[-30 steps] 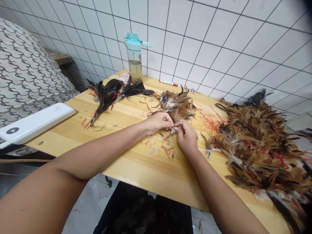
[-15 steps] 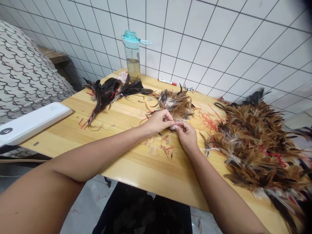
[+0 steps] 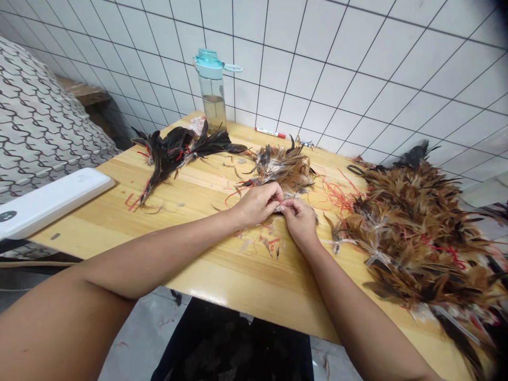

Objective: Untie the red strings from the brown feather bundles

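My left hand (image 3: 257, 203) and my right hand (image 3: 300, 218) meet fingertip to fingertip above the wooden table (image 3: 222, 264), both pinched on the quill end of a small bundle of brown feathers (image 3: 283, 169) that fans out behind them. A red thread (image 3: 235, 191) trails from the left hand's side. Loose bits of red thread and feather scraps (image 3: 266, 242) lie on the wood just in front of my hands.
A large heap of brown feathers (image 3: 420, 238) covers the table's right side. Dark feathers tied with red thread (image 3: 178, 151) lie at the back left, by a water bottle (image 3: 212, 90). A red marker (image 3: 270, 132) rests near the tiled wall. A white device (image 3: 47, 201) sits at the left edge.
Both hands stay pinched together on the bundle, with only small finger movements. The view has drifted slightly, so everything sits a little lower-left in the picture.
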Demonstrator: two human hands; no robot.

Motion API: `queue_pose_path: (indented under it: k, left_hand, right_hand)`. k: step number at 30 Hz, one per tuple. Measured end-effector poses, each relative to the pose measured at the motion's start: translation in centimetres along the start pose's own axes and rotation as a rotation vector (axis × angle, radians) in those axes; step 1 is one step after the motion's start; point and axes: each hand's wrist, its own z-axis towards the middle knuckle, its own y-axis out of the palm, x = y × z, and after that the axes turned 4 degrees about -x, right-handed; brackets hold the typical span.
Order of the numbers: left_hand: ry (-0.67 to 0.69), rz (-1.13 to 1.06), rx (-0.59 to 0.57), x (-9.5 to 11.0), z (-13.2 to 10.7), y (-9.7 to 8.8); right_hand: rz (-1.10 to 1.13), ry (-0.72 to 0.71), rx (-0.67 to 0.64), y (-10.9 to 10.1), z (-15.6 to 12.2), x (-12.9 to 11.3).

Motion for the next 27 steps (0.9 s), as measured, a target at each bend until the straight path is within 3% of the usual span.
queue_pose_path:
  k: [7, 13, 18, 27]
  left_hand:
    - [0.168, 0.090, -0.068, -1.7, 0.0, 0.5]
    - [0.178, 0.121, -0.027, -1.7, 0.0, 0.2]
    - [0.233, 0.104, -0.011, -1.7, 0.0, 0.0]
    - [0.258, 0.089, -0.028, -1.9, 0.0, -0.1]
  right_hand:
    - [0.030, 0.035, -0.055, 0.2, 0.2, 0.5]
    - [0.156, 0.168, -0.040, 0.1, 0.3, 0.3]
    - [0.216, 0.147, -0.023, 0.1, 0.4, 0.4]
    - [0.300, 0.130, -0.110, 0.1, 0.3, 0.6]
